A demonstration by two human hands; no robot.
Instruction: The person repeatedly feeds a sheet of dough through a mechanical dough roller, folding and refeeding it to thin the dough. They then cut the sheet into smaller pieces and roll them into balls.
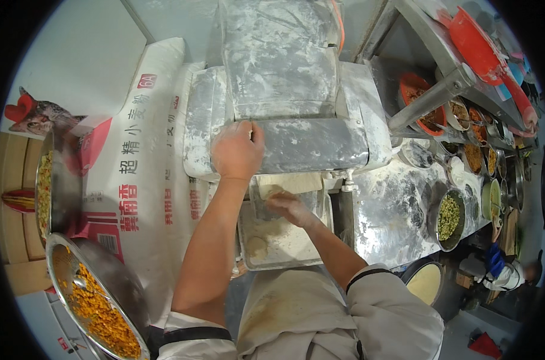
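Note:
A flour-dusted metal dough sheeter (308, 144) stands in front of me. My left hand (238, 148) rests on the left part of its front cover, fingers curled; whether it holds something small is not clear. Below the cover, a pale sheet of dough (290, 185) shows at the machine's outlet. My right hand (290, 208) is just under that sheet, palm turned up and fingers extended, near or touching its lower edge. Beneath lies a metal tray (283, 265) dusted with flour, with a small round piece of dough (257, 246) at its left.
White flour sacks (142, 180) stand at the left, beside a steel bowl of orange filling (97, 301). At the right, a floury steel table (380, 216) holds a bowl of chopped green filling (450, 218). A metal shelf post (430, 96) juts in at upper right. Another person (506, 270) is farther right.

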